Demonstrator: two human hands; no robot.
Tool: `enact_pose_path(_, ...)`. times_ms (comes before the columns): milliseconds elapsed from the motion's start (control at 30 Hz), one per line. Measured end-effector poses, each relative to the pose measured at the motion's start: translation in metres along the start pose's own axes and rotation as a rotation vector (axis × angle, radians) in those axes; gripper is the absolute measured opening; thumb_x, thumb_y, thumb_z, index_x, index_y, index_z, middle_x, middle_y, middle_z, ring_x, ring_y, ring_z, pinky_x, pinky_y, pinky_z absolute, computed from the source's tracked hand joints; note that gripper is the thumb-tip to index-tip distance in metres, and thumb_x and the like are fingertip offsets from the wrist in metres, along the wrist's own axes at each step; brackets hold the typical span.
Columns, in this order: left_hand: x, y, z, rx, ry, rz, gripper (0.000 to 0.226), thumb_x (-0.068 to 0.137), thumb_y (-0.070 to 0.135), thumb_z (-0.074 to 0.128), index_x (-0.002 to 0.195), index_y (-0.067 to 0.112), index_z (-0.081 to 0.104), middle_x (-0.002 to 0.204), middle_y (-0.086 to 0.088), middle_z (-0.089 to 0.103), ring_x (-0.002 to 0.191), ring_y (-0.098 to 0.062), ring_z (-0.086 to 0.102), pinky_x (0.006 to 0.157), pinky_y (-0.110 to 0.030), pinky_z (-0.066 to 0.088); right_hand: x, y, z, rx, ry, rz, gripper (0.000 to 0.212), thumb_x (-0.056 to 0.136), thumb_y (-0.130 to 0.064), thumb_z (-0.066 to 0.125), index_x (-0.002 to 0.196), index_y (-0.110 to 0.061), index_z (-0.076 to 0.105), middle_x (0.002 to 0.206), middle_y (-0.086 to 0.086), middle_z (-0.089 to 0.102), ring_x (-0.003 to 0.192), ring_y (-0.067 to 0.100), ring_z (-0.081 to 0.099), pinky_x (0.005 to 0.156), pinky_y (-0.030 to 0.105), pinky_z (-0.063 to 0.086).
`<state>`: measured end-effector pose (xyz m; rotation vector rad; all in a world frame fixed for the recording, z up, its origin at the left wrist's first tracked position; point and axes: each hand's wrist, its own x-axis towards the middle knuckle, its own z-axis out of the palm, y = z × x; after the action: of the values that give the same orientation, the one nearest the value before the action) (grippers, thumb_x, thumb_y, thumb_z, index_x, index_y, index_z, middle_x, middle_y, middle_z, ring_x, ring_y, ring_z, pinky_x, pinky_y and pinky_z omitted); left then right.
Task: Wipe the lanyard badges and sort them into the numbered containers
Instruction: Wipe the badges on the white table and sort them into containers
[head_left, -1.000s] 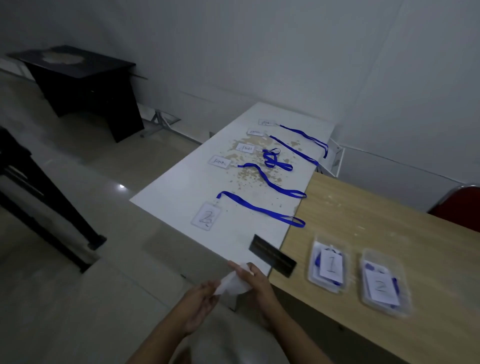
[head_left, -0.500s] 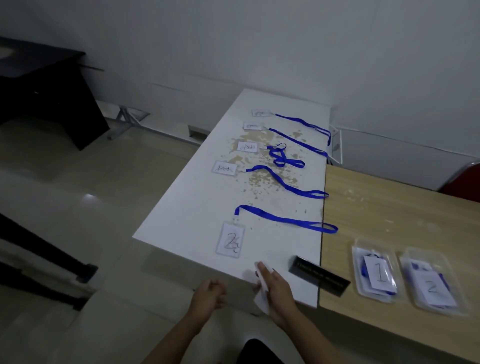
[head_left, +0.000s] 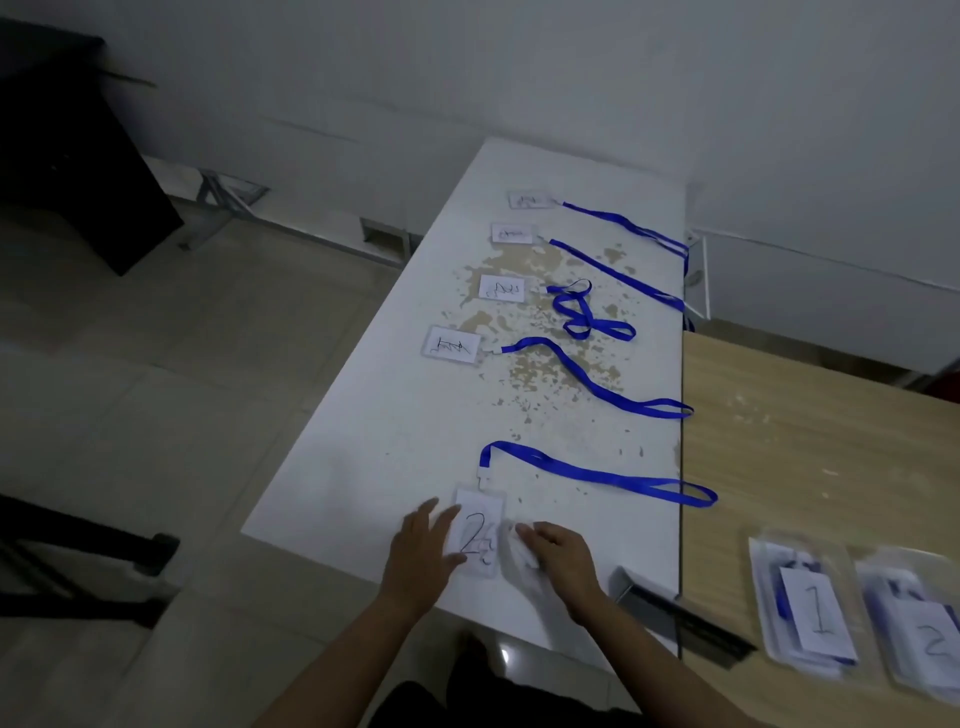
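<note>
A badge marked "2" (head_left: 480, 530) lies near the front edge of the white table (head_left: 395, 426), its blue lanyard (head_left: 597, 475) trailing right. My left hand (head_left: 423, 551) rests flat on the badge's left side, fingers straight. My right hand (head_left: 558, 558) holds a white wipe (head_left: 522, 553) at the badge's right edge. Several more badges with blue lanyards lie in a row farther back, the nearest badge (head_left: 451, 345). Clear containers labelled "1" (head_left: 810, 608) and "2" (head_left: 930, 639) stand on the wooden table at the right, with badges inside.
A wooden table (head_left: 810, 447) adjoins the white one on the right. A black nameplate (head_left: 680, 618) lies across the seam near the front. The white tabletop has peeled, stained patches in the middle. A dark desk (head_left: 78, 156) stands far left on the tiled floor.
Both hands have moved up from the table's front edge onto the "2" badge. The left hand now lies flat on it and the right has brought the wipe beside it.
</note>
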<state>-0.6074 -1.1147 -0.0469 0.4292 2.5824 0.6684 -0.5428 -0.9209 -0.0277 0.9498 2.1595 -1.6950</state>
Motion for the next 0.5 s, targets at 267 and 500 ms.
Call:
enact_pose_path(267, 0.041, -0.028, -0.001, 0.305, -0.201, 0.142, 0.089, 0.081, 0.062, 0.060, 0.153, 0.042, 0.010, 0.159, -0.008, 0.009, 0.142, -0.027, 0.018, 0.113, -0.038, 0.024, 0.034, -0.009, 0.023, -0.562, -0.056, -0.264, 0.025, 0.101, -0.022, 0.049, 0.105, -0.006, 0.068, 0.103, 0.008, 0.058, 0.092, 0.017, 0.051, 0.079, 0.016, 0.037)
enact_pose_path(500, 0.061, -0.045, -0.004, 0.393, -0.201, 0.298, 0.093, 0.075, 0.075, 0.055, 0.151, 0.045, 0.010, 0.162, -0.011, -0.004, 0.149, -0.033, 0.003, 0.117, -0.048, 0.013, -0.004, 0.021, 0.029, -1.024, -0.177, -0.581, 0.029, 0.090, -0.027, 0.053, 0.111, -0.024, 0.073, 0.091, 0.000, 0.065, 0.080, 0.015, 0.063, 0.070, 0.022, 0.040)
